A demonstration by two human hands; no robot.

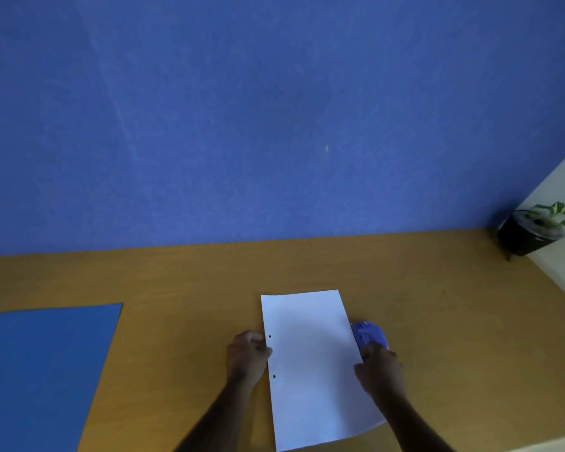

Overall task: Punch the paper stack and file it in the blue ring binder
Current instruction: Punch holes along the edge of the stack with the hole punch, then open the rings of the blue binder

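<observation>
A white paper stack [310, 363] lies lengthwise on the wooden desk [183, 282], with two punched holes near its left edge. My left hand [247, 357] grips that left edge between the holes. My right hand [380, 370] holds the stack's right edge, its fingers partly over a blue hole punch [367, 334] that sits just right of the paper. The blue ring binder [43, 370] lies flat and closed at the far left, cut off by the frame.
A blue partition wall [274, 125] rises behind the desk. A small plant in a black pot [532, 233] stands in the far right corner. A pale side wall borders the desk on the right.
</observation>
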